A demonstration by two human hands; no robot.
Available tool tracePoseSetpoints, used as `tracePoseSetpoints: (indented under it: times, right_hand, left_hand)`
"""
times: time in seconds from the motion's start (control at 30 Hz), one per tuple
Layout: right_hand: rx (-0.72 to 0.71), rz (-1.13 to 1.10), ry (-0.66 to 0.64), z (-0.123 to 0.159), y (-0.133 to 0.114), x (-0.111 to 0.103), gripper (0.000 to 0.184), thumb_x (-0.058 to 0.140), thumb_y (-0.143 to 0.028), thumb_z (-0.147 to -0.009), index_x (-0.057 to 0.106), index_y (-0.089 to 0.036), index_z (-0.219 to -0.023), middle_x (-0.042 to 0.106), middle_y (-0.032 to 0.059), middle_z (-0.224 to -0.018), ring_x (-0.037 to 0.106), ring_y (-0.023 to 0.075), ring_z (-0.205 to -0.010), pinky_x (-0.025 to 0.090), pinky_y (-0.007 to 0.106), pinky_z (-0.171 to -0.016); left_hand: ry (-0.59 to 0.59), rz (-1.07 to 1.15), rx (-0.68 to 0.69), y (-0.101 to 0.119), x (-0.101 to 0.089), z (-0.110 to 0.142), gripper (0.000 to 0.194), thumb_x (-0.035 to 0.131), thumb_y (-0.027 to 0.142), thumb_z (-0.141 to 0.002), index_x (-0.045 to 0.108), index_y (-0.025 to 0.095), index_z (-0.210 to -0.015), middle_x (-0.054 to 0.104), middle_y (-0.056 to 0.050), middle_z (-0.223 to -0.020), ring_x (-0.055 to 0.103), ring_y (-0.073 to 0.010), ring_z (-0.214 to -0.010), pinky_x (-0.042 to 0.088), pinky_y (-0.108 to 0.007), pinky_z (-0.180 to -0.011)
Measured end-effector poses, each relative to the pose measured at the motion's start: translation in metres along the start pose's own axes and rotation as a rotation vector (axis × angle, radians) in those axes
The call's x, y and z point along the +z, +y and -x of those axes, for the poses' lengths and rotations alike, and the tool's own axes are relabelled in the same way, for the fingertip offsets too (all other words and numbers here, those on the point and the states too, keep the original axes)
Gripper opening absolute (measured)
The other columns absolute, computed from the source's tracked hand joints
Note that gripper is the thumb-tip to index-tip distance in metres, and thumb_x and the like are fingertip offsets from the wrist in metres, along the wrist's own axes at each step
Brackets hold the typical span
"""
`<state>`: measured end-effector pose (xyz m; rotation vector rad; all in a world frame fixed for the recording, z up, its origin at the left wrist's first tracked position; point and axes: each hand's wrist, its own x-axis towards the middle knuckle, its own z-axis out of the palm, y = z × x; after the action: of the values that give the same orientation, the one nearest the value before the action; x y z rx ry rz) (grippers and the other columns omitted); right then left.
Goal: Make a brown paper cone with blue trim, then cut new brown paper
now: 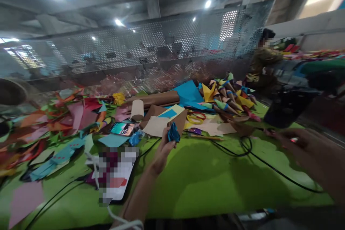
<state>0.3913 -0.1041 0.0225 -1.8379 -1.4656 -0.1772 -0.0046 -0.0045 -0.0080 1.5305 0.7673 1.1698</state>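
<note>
My left hand is raised over the middle of the green table, its fingers closed around a small blue folded paper flower. My right hand is at the table's right side, blurred, with fingers curled. A small red and white glint shows at it, and a thin dark tip sticks out to the left. What it holds cannot be made out. A looped black cable lies below and left of it. Behind the flower are beige and brown paper sheets and yellow-handled scissors.
Coloured paper scraps heap up at the left, beside a lit phone and a tablet. Paper cones pile up at the back right. A perforated metal panel stands behind. Another person is at the far right.
</note>
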Motion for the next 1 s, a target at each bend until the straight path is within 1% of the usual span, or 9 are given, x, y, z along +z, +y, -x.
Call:
tracePoseSetpoints:
  times: [0.07, 0.13, 0.23, 0.33, 0.43, 0.57, 0.8, 0.9, 1.0]
  right_hand:
    - [-0.159, -0.138, -0.076, 0.0, -0.047, 0.012, 0.028, 0.058, -0.05, -0.087, 0.068, -0.024, -0.092, 0.069, 0.0118, -0.094, 0.063, 0.0238, -0.076, 0.046, 0.038, -0.069]
    - [-0.278, -0.328, -0.158, 0.001, -0.096, 0.028, 0.02, 0.06, -0.043, -0.089, 0.069, -0.024, -0.091, 0.069, 0.0083, -0.098, 0.064, 0.0236, -0.09, 0.048, 0.035, -0.078]
    - [-0.384, -0.574, -0.352, 0.004, -0.153, 0.052, 0.012, 0.058, -0.027, -0.091, 0.07, -0.024, -0.092, 0.068, 0.0048, -0.093, 0.064, 0.0196, -0.089, 0.049, 0.031, -0.08]
    - [-0.439, -0.699, -0.439, 0.005, -0.184, 0.071, 0.017, 0.058, -0.017, -0.09, 0.073, -0.024, -0.095, 0.068, 0.0046, -0.094, 0.064, 0.0184, -0.091, 0.049, 0.03, -0.08]
    - [-0.442, -0.761, -0.455, 0.002, -0.195, 0.084, 0.021, 0.06, -0.013, -0.088, 0.073, -0.025, -0.098, 0.067, 0.0043, -0.095, 0.063, 0.0181, -0.092, 0.049, 0.029, -0.08]
    - [-0.448, -0.762, -0.445, -0.001, -0.198, 0.094, 0.022, 0.062, -0.011, -0.086, 0.073, -0.025, -0.1, 0.068, 0.0043, -0.096, 0.063, 0.0181, -0.092, 0.049, 0.029, -0.082]
    - [-0.499, -0.577, -0.461, -0.003, -0.204, 0.097, 0.021, 0.064, -0.005, -0.083, 0.073, -0.022, -0.092, 0.067, 0.0028, -0.09, 0.063, 0.0171, -0.086, 0.047, 0.027, -0.076]
    - [-0.545, -0.443, -0.477, -0.004, -0.205, 0.096, 0.02, 0.064, -0.005, -0.083, 0.073, -0.022, -0.089, 0.066, 0.0028, -0.088, 0.062, 0.0176, -0.084, 0.045, 0.026, -0.072]
    - [-0.572, -0.395, -0.504, -0.006, -0.203, 0.097, 0.018, 0.064, -0.007, -0.084, 0.073, -0.022, -0.088, 0.066, 0.0021, -0.088, 0.062, 0.0168, -0.083, 0.044, 0.025, -0.07]
  left_hand:
    - [0.005, 0.017, -0.005, -0.001, 0.0, 0.0, 0.033, 0.054, 0.039, -0.083, 0.056, 0.023, -0.112, 0.055, -0.002, -0.083, 0.047, -0.0195, -0.077, 0.041, -0.033, -0.073]
    - [0.022, 0.053, -0.018, -0.004, 0.0, -0.001, 0.035, 0.056, 0.039, -0.081, 0.054, 0.022, -0.112, 0.055, -0.002, -0.085, 0.048, -0.0189, -0.077, 0.041, -0.032, -0.072]
    - [0.034, 0.114, -0.032, -0.008, 0.0, -0.002, 0.038, 0.059, 0.039, -0.079, 0.052, 0.021, -0.112, 0.055, -0.003, -0.089, 0.049, -0.018, -0.077, 0.04, -0.031, -0.071]
    - [0.012, 0.126, -0.025, -0.01, 0.0, -0.004, 0.036, 0.058, 0.037, -0.079, 0.052, 0.022, -0.111, 0.054, -0.001, -0.087, 0.047, -0.0165, -0.075, 0.04, -0.03, -0.071]
    - [0.005, 0.087, -0.063, -0.008, 0.001, -0.004, 0.032, 0.056, 0.031, -0.078, 0.052, 0.022, -0.108, 0.053, 0.0, -0.082, 0.046, -0.0159, -0.074, 0.039, -0.029, -0.071]
    - [-0.023, 0.061, -0.084, -0.002, 0.003, -0.003, 0.029, 0.054, 0.024, -0.077, 0.051, 0.023, -0.106, 0.05, 0.002, -0.08, 0.043, -0.0153, -0.074, 0.037, -0.027, -0.071]
    - [-0.042, 0.01, -0.098, 0.004, 0.004, -0.002, 0.028, 0.054, 0.024, -0.079, 0.051, 0.023, -0.107, 0.048, 0.001, -0.081, 0.039, -0.0149, -0.074, 0.036, -0.027, -0.07]
    - [-0.066, -0.014, -0.095, 0.006, 0.003, -0.001, 0.029, 0.052, 0.025, -0.082, 0.051, 0.023, -0.11, 0.048, 0.001, -0.085, 0.039, -0.0151, -0.075, 0.035, -0.028, -0.071]
    - [-0.076, -0.007, -0.093, 0.009, 0.003, 0.0, 0.027, 0.052, 0.026, -0.083, 0.051, 0.023, -0.109, 0.047, 0.001, -0.084, 0.039, -0.015, -0.075, 0.035, -0.027, -0.072]
